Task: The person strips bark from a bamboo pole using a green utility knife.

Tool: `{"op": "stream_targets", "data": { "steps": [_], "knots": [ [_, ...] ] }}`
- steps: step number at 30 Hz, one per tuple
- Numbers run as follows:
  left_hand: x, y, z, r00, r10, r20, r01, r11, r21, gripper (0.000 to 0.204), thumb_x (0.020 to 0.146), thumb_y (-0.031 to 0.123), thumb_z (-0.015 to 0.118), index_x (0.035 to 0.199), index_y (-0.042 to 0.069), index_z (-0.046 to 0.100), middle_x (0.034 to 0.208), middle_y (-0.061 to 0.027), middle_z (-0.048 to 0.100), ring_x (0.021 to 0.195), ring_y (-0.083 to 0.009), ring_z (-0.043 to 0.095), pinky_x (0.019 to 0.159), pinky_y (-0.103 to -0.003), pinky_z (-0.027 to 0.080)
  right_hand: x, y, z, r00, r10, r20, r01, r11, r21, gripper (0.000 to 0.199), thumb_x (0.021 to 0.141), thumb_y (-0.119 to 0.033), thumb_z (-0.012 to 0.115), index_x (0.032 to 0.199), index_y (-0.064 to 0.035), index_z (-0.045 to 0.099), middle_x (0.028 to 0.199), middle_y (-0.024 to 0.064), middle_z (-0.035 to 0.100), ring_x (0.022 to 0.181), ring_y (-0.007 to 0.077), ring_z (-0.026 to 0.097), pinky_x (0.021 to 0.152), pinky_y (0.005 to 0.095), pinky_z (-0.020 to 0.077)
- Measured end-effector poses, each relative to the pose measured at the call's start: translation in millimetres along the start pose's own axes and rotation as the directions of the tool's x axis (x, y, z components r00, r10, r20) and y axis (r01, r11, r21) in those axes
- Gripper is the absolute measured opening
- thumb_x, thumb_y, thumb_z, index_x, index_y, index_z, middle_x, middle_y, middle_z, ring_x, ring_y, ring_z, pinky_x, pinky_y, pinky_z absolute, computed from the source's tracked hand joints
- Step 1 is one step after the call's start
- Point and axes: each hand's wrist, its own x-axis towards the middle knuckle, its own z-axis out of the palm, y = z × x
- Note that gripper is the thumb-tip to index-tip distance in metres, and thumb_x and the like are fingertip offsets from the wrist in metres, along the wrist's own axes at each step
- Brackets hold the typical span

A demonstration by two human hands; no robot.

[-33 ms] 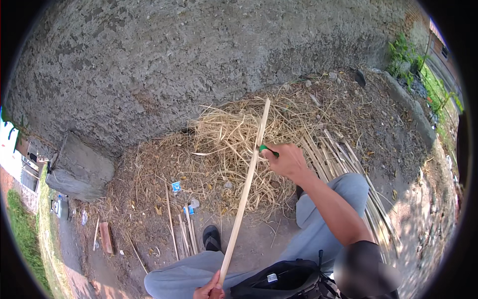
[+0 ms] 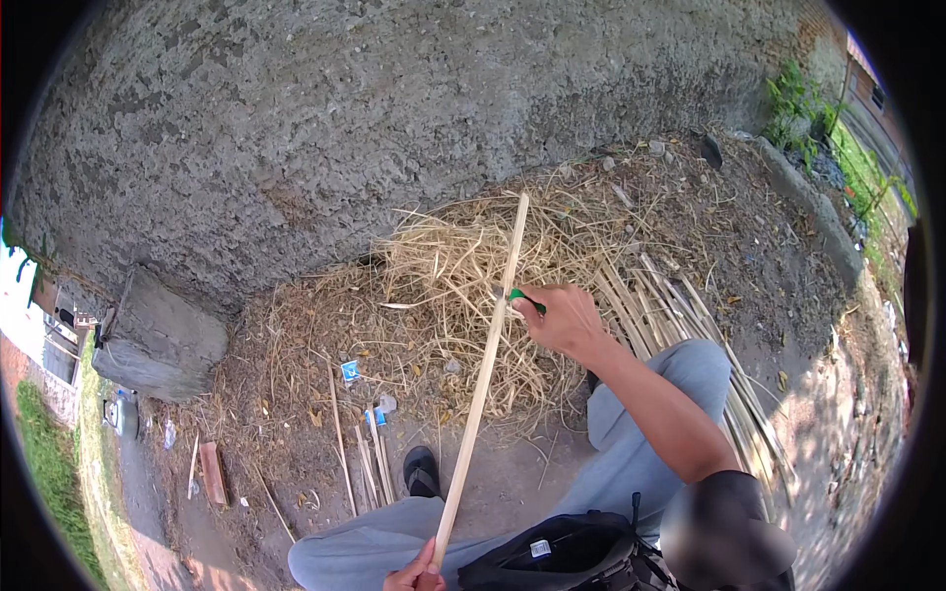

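A long pale bamboo strip (image 2: 480, 389) slants up and away from my lap, its far end over a heap of shavings (image 2: 458, 261). Its near end is gripped by my left hand (image 2: 414, 573), fingers closed around it at the lower edge of the view. My right hand (image 2: 566, 320) is closed on a green-handled knife (image 2: 516, 295), whose short grey blade lies across the strip in its upper half. The fingers hide most of the handle.
Split bamboo strips (image 2: 680, 315) lie right of the shavings, beside my bent knee. More thin sticks (image 2: 370, 463) rest near my left shoe (image 2: 421, 471). A black open bag (image 2: 552, 552) sits at my lap. Ahead rises a rough wall (image 2: 414, 108); a concrete block (image 2: 163, 330) stands left.
My right hand and the knife have shifted slightly left, so the blade now crosses the strip. The strip's far end has swung a little left. My left hand keeps its hold.
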Motion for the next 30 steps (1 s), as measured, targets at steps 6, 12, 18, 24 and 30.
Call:
{"op": "stream_targets", "data": {
  "steps": [6,12,18,24,30],
  "knots": [
    [-10,-1,0,1.0,0.024,-0.017,-0.022,0.995,0.101,0.044,0.105,0.023,0.049,0.148,0.014,0.045,0.066,0.008,0.045,0.056,-0.0027,0.039,0.048,-0.02,0.035,-7,-6,13,0.997,-0.037,-0.064,0.035,0.999,-0.032,0.026,0.092,-0.032,0.062,0.107,-0.012,0.072,0.071,0.0125,0.066,0.058,0.0328,0.064,0.051,0.0448,0.0506],
    [-38,-6,2,0.998,0.067,0.011,-0.067,0.965,0.254,0.044,0.105,0.024,0.048,0.148,0.012,0.045,0.065,0.0082,0.043,0.054,-0.0034,0.037,0.048,-0.021,0.033,7,20,-1,0.96,0.257,-0.115,-0.268,0.959,-0.088,0.027,0.095,-0.031,0.059,0.105,-0.0104,0.073,0.061,0.0129,0.062,0.053,0.0315,0.061,0.051,0.0437,0.0477],
    [-57,-29,-18,0.968,0.112,-0.223,-0.049,0.961,0.272,0.041,0.105,0.022,0.049,0.144,0.007,0.05,0.064,0.007,0.041,0.057,-0.0048,0.037,0.051,-0.023,0.033,11,27,-9,0.928,0.353,-0.117,-0.292,0.887,0.358,0.034,0.096,-0.032,0.06,0.108,-0.0034,0.072,0.054,0.0122,0.055,0.046,0.0175,0.048,0.051,0.0367,0.0401],
    [-24,-29,-9,0.953,0.123,-0.278,-0.061,0.974,0.22,0.038,0.103,0.023,0.05,0.139,0.009,0.055,0.064,0.0028,0.048,0.058,-0.007,0.042,0.052,-0.025,0.039,-27,-37,6,0.977,0.187,0.103,-0.214,0.871,0.442,0.036,0.096,-0.031,0.061,0.113,-0.0003,0.07,0.061,0.0105,0.06,0.051,0.0147,0.049,0.052,0.0333,0.0418],
    [17,-18,10,0.923,0.241,-0.298,-0.098,0.9,0.424,0.028,0.099,0.023,0.053,0.114,0.002,0.064,0.065,-0.0162,0.057,0.057,-0.021,0.055,0.054,-0.037,0.045,-78,-73,11,0.958,-0.212,0.191,0.119,0.905,0.407,0.036,0.096,-0.034,0.06,0.118,-0.0075,0.069,0.076,0.0147,0.068,0.056,0.0299,0.063,0.056,0.0418,0.0505]
  ]
}}
